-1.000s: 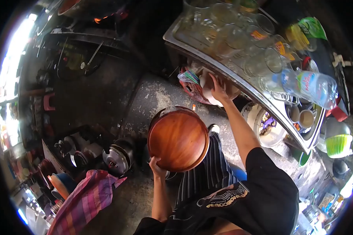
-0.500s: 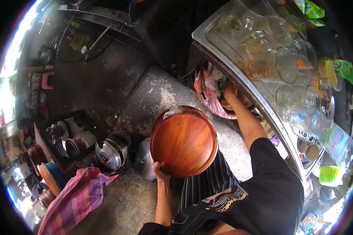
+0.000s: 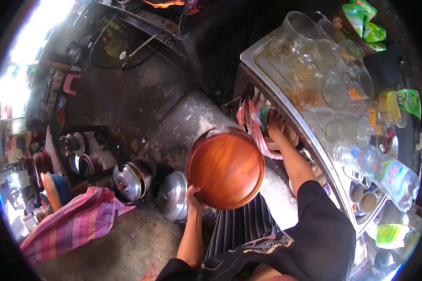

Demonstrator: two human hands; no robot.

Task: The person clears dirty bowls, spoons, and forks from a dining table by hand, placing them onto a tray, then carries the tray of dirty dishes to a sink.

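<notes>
My left hand point(image 3: 195, 197) grips the lower left rim of a round reddish-brown wooden plate point(image 3: 226, 169). More dark wooden rim shows behind its upper edge, so it may be a stack. My right hand point(image 3: 275, 125) reaches under the counter edge, fingers stretched out over pale rounded things that I cannot make out. Beside that hand hangs a red-and-white striped plastic bag point(image 3: 249, 122), partly crumpled.
Glass mugs and jugs point(image 3: 335, 89) crowd a metal tray point(image 3: 262, 56) on the counter at right, near a plastic bottle point(image 3: 398, 180). Lidded metal pots point(image 3: 128, 181) and a striped cloth point(image 3: 79, 222) are at lower left. Flames point(image 3: 164, 3) show at top.
The wooden plate has shifted slightly right and up in view, still in my left hand. My right hand's fingers show more clearly now, and the striped bag looks narrower. The view has turned slightly.
</notes>
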